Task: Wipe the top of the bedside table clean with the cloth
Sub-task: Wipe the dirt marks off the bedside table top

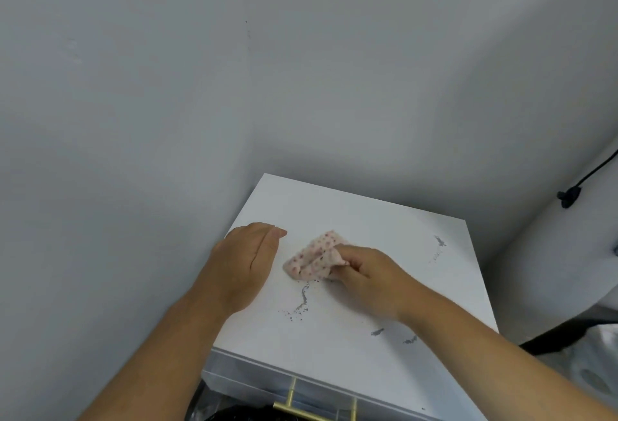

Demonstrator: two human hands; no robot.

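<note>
The white bedside table (361, 220) stands in a room corner, its top seen from above. My right hand (371, 277) grips a crumpled pink dotted cloth (314, 257) and presses it on the middle of the top. Flat on the table's left side lies my left hand (244, 263), palm down with the fingers together, just left of the cloth. A grey dirt streak (302, 300) runs down from under the cloth. More grey smudges sit at the right edge (439, 242) and near my right forearm (378, 332).
Grey walls close the table in at the back and left. A drawer front with a brass handle (312, 407) shows below the top. A black cable and clip (568, 195) hang on the right wall. Dark objects lie on the floor at right.
</note>
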